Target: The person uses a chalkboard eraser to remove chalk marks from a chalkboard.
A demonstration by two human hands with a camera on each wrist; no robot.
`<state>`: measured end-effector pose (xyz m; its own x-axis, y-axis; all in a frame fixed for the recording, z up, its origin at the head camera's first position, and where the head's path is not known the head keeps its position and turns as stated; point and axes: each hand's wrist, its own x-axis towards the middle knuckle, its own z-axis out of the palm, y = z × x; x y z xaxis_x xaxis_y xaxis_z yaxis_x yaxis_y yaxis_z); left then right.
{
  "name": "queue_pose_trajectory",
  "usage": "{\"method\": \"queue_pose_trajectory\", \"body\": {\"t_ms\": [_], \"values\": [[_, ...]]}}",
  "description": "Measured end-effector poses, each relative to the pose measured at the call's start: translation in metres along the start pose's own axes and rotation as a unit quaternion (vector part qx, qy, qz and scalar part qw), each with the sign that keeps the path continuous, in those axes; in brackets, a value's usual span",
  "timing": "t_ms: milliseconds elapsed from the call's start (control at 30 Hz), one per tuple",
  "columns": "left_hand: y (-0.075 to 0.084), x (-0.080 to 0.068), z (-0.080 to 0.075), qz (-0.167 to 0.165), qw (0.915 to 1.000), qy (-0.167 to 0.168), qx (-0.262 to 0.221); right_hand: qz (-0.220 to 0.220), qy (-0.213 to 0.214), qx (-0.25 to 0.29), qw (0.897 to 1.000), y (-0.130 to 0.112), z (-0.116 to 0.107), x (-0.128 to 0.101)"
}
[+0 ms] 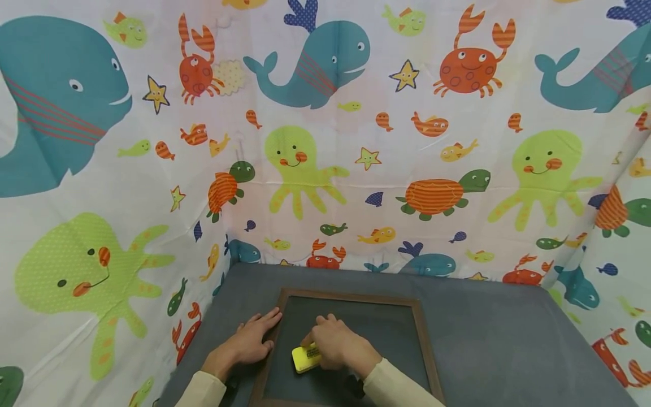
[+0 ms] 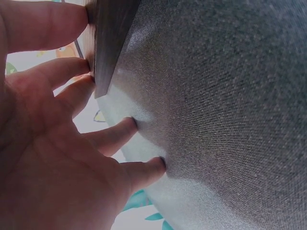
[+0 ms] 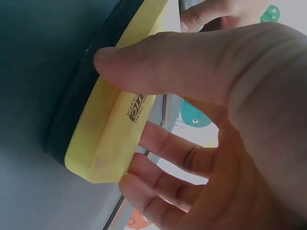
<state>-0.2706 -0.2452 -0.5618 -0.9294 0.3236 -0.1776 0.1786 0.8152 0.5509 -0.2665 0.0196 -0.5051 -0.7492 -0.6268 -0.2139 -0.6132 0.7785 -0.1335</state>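
Nearest to me are two cream sleeves coming in from the bottom edge of the head view. From where I sit, my right hand grips a yellow eraser with a black felt underside; the thumb lies across its top and the other fingers curl along the far side, as the right wrist view shows. That eraser sits pressed flat on the dark chalkboard, in its near left part, just right of the frame's left rail. My left hand lies flat with straight, spread fingers, holding nothing: the two lower fingertips press the grey table cover, while the upper fingers touch the left rail of the brown wooden frame. Both hands are near each other, with that rail between them.

All round the table, on the left, far and right sides, hangs a white curtain printed with whales, crabs, octopuses and turtles. It closes off everything beyond the table's edges. My right hand hides much of the eraser from the head camera.
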Motion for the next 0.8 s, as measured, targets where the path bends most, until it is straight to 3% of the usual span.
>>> {"method": "queue_pose_trajectory", "body": {"t_ms": [333,800], "values": [[-0.001,0.000,0.000,-0.009,0.9999,0.001,-0.006,0.009,0.064,0.049,0.997,0.020,-0.015,-0.014],[-0.003,0.000,0.001,-0.002,0.9999,0.006,-0.011,0.048,0.143,0.090,0.984,0.049,-0.062,-0.034]]}}
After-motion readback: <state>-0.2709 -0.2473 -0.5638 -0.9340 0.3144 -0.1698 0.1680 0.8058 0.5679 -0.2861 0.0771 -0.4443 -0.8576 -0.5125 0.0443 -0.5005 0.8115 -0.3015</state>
